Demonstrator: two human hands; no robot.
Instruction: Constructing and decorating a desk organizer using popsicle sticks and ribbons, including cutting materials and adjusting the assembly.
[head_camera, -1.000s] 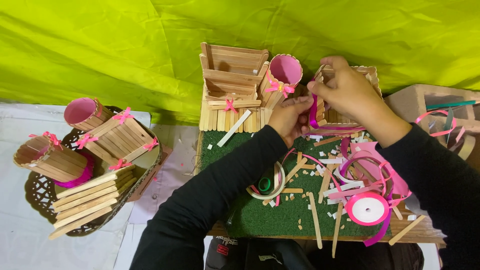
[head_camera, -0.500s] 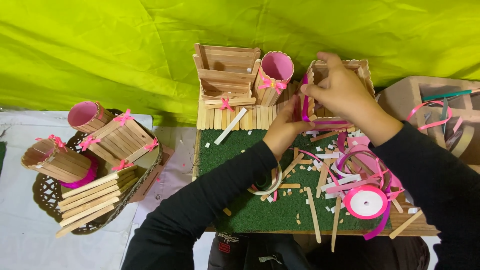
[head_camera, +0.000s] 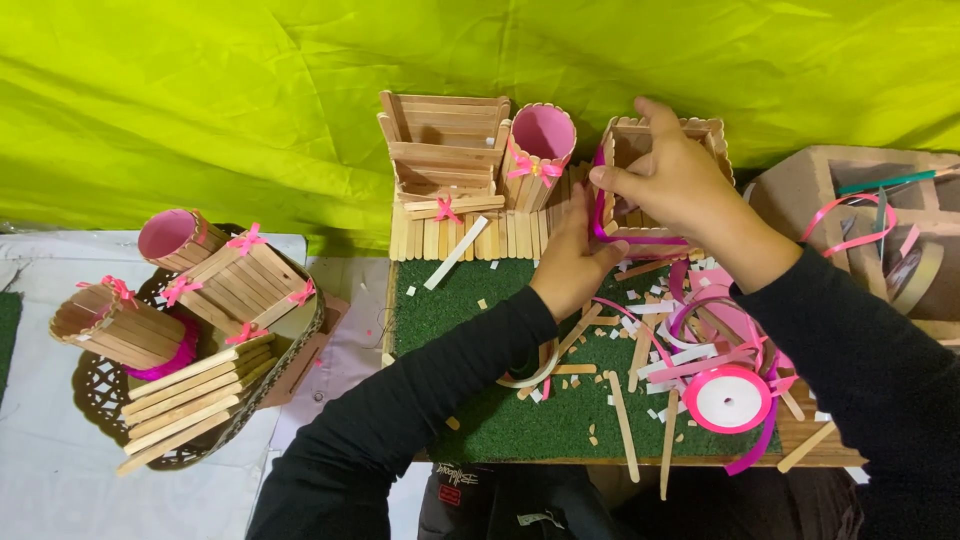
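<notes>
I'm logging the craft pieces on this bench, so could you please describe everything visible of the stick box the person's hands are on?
The stick box is a small open-topped box of pale wooden craft sticks set upright side by side, their rounded ends forming its rim. It stands at the back edge of the green mat. Pink ribbon runs around its lower front. The right hand grips its front wall from above; the left hand presses its left side.

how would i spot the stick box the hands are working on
Find the green turf mat; at its far right edge stands an open stick box, gripped by the right hand. Unlike its neighbours, pink ribbon wraps its base.
</notes>
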